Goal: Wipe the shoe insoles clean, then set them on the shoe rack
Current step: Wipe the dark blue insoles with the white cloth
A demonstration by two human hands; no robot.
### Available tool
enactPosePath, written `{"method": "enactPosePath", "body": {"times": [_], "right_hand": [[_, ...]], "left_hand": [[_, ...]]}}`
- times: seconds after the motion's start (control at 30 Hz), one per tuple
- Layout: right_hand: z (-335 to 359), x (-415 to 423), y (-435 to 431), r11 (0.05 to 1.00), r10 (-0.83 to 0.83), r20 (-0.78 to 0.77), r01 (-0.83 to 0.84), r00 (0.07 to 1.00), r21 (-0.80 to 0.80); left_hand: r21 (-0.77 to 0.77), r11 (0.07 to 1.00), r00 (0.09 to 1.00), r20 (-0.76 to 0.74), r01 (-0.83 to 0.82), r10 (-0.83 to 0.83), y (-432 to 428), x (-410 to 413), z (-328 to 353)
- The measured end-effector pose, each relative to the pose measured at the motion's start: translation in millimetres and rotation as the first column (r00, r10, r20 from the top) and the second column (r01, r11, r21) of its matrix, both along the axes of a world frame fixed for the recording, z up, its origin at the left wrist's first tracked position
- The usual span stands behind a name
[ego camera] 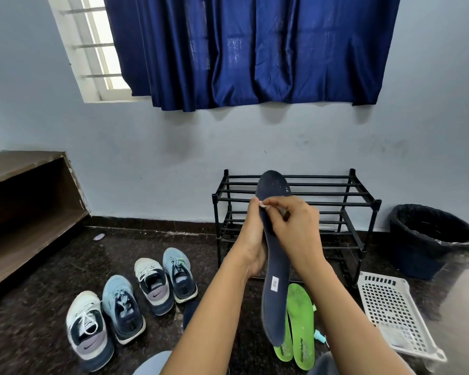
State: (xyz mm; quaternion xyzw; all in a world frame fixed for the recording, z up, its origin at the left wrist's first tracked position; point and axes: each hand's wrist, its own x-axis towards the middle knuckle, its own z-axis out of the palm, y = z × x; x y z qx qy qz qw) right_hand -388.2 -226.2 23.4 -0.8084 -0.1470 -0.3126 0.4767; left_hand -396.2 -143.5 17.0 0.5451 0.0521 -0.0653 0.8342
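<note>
"On the dark speckled floor [146, 239], where is the insole you're working on?"

"You're holding the blue insole [275, 266] upright in front of the black shoe rack [336, 196]. Your left hand [251, 239] grips it along its left edge. Your right hand [295, 231] has its fingers curled, pinching a small white scrap [262, 203] against that same edge near the toe."

"And the others?"

"Two green insoles [301, 320] lie on the floor just below the blue one, near a white plastic basket [390, 307]."

"What about the room?"

"Four shoes [155, 285] sit in a row to your left, and a wooden shelf [25, 198] stands beyond them. The rack stands against a pale blue wall [160, 158], with a lined black bin [431, 239] at its right. Above hangs a blue curtain [255, 50] beside a barred window [103, 50]."
</note>
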Motion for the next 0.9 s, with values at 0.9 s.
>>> {"method": "enactPosePath", "body": {"times": [0.9], "right_hand": [[4, 8, -5, 0.995, -0.092, 0.087, 0.095, 0.992, -0.034]], "left_hand": [[0.027, 0.999, 0.983, 0.178, 0.046, -0.050, 10, -2, 15]]}}
